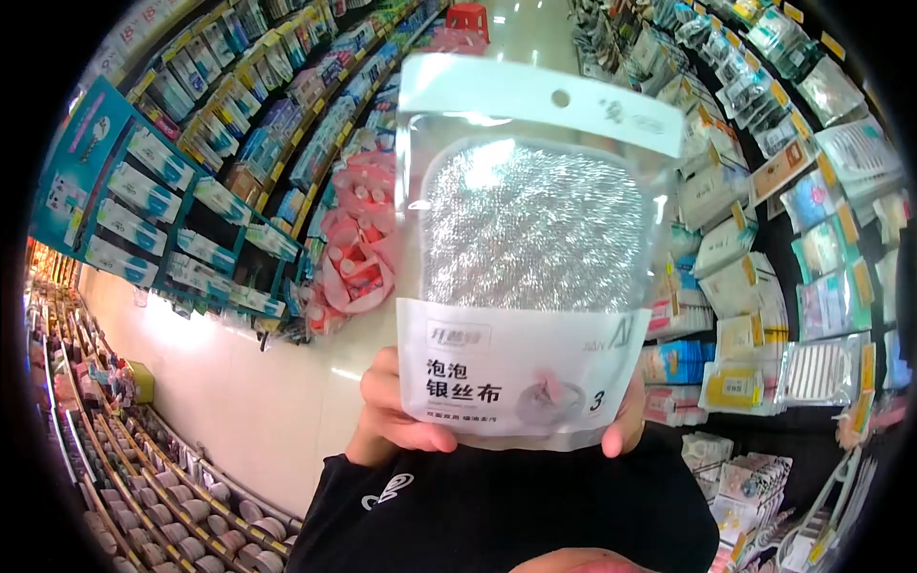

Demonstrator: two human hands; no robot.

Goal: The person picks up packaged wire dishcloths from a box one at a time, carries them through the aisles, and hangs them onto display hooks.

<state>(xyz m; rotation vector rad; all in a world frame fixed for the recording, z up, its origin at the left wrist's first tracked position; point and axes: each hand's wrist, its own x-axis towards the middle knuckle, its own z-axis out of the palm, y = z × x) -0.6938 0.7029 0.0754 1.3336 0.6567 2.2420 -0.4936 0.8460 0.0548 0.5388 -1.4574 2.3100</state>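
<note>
A clear and white pack of silver-wire cleaning cloths (pixel 530 229) is held upright, its printed front towards me. Silvery woven cloth shows through the window, above a white label with Chinese print and a "3". My left hand (pixel 396 411) grips the lower left edge, thumb across the front and fingers curled behind. At the lower right corner, my right hand (pixel 626 420) pinches the pack; its thumb shows and most of its fingers are hidden behind the pack.
Packaged goods hang in rows on the right rack (pixel 745 296). A teal display stand (pixel 81 181) and stocked shelves (pixel 287 124) line the left, near pink bags of bottles (pixel 353 258). Shelves of bowls (pixel 191 516) curve at lower left. A red stool (pixel 468 19) stands down the tiled aisle.
</note>
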